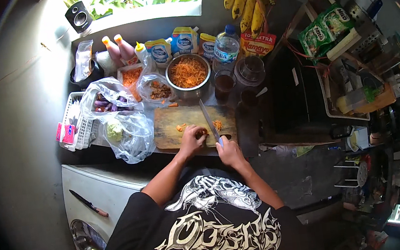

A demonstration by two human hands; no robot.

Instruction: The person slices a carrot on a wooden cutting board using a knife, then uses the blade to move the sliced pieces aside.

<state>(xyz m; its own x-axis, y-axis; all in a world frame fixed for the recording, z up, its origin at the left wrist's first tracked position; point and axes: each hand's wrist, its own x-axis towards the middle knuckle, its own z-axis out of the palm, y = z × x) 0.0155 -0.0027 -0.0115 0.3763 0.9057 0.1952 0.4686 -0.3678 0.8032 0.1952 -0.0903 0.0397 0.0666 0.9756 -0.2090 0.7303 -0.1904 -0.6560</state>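
Note:
A wooden cutting board (168, 131) lies on the dark counter in front of me. My left hand (192, 140) presses down on a small orange piece of carrot (201, 132) on the board. My right hand (229, 152) grips the blue handle of a long kitchen knife (208, 119), whose blade points away from me and rests beside the carrot. Small heaps of cut orange pieces (181, 127) lie on the board on both sides of the blade.
Behind the board stands a metal bowl of shredded carrot (187, 73), with plastic bags of vegetables (120, 119), a white basket (77, 121), sauce bottles (120, 49), pouches, a water bottle (226, 47) and glass cups (225, 83) around it. Bananas (247, 1) hang above. Another knife (88, 203) lies on the white appliance lower left.

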